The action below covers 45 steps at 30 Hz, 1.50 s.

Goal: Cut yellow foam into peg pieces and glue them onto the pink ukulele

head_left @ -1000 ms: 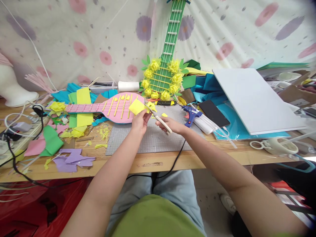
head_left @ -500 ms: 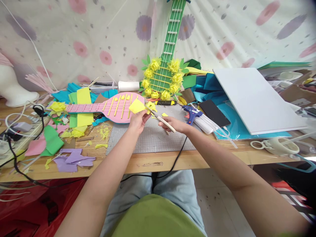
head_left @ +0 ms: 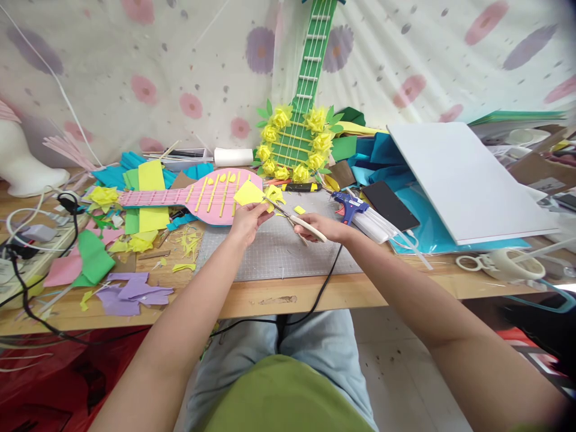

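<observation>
Between the fingertips of my left hand (head_left: 246,223) is a small yellow sheet of paper (head_left: 249,193). My right hand (head_left: 318,227) is closed round the cream handles of a pair of scissors (head_left: 310,228). The scissor blades reach left to the paper's lower right edge; how far they are apart is hard to make out. Small yellow scraps (head_left: 299,210) lie on the grey cutting mat (head_left: 270,264) below. Just behind my left hand lies a pink paper lute (head_left: 225,210) with yellow strips across its body.
A green paper instrument (head_left: 294,144) ringed with yellow flowers leans on the curtain. A blue glue gun (head_left: 350,207), a black phone (head_left: 390,204) and a large white board (head_left: 472,186) stand to the right. Paper scraps (head_left: 135,291) and black cables (head_left: 27,294) cover the left.
My right hand with the scissors has shifted slightly right and down. A small yellow scrap beside the blades shows more clearly. My left hand still pinches the paper, moved slightly left.
</observation>
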Motion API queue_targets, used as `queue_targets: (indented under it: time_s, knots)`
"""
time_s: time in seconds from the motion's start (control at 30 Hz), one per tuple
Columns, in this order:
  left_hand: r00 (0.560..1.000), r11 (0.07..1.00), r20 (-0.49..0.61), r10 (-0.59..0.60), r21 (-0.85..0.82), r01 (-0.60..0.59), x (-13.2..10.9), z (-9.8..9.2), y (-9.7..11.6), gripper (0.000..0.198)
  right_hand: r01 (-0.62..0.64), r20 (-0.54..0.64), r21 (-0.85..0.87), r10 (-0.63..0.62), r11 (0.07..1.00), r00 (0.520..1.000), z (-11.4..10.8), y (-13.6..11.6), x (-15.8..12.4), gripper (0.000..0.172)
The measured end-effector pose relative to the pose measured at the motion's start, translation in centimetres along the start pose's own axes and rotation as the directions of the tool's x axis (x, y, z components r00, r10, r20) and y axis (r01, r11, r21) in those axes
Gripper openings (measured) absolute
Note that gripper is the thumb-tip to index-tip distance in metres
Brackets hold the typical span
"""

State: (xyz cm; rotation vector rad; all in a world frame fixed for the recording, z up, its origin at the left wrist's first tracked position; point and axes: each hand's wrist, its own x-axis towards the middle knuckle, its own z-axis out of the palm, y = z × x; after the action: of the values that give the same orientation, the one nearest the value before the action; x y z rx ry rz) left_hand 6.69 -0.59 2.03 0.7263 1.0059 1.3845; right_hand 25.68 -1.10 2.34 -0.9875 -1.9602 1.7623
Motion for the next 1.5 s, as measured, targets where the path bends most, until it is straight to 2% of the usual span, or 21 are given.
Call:
queue_targets:
  time_s: [0.17,0.47,0.77,0.83,0.93,1.03,1.1,1.2,1.37,1.5]
  knots:
    - [0.999,0.997,0.030,-0.032,0.072,0.029,0.2,-0.3,0.3,0.008,0.006,0.012,-0.020,-0.005,1.000,1.000,-0.3,0.0,-0.3,0.043]
    - [0.982,0.975,0.151,-0.112,0.208,0.079,0.3,-0.9,1.1,0.011,0.020,0.017,-0.108,-0.018,0.994,1.000,-1.4,0.5,-0.8,0.040]
    - [0.967,0.944,0.187,-0.175,0.312,0.111,0.4,-0.9,1.6,0.010,-0.034,-0.049,-0.091,0.029,0.995,0.998,-1.7,1.4,-1.2,0.034]
    - [0.966,0.937,0.190,-0.178,0.332,0.108,0.4,-0.8,1.5,0.012,-0.030,-0.091,-0.094,0.022,0.995,0.996,-1.6,1.3,-1.3,0.034]
    - [0.957,0.922,0.224,-0.183,0.376,0.088,0.4,-0.5,1.2,0.016,-0.010,-0.221,-0.063,-0.005,0.998,0.975,-1.2,0.8,-0.9,0.032]
    - [0.936,0.888,0.276,-0.217,0.455,0.072,0.2,-0.2,1.0,0.020,0.094,-0.378,0.032,-0.075,0.995,0.923,-0.6,0.1,0.4,0.033]
    - [0.916,0.857,0.315,-0.250,0.512,0.058,0.1,-0.1,1.0,0.022,0.171,-0.427,0.086,-0.118,0.982,0.896,-0.2,-0.2,1.4,0.036]
    - [0.896,0.813,0.350,-0.275,0.582,0.022,-0.2,0.1,1.2,0.023,0.211,-0.390,0.100,-0.157,0.972,0.907,0.2,-0.5,2.6,0.035]
    - [0.918,0.758,0.303,-0.257,0.652,-0.003,-0.5,0.4,1.6,0.019,0.189,-0.359,0.075,-0.150,0.979,0.921,0.4,-0.3,3.4,0.035]
    - [0.918,0.733,0.290,-0.271,0.680,0.002,-0.5,0.5,1.8,0.017,0.191,-0.354,0.090,-0.148,0.977,0.924,0.5,-0.1,3.6,0.034]
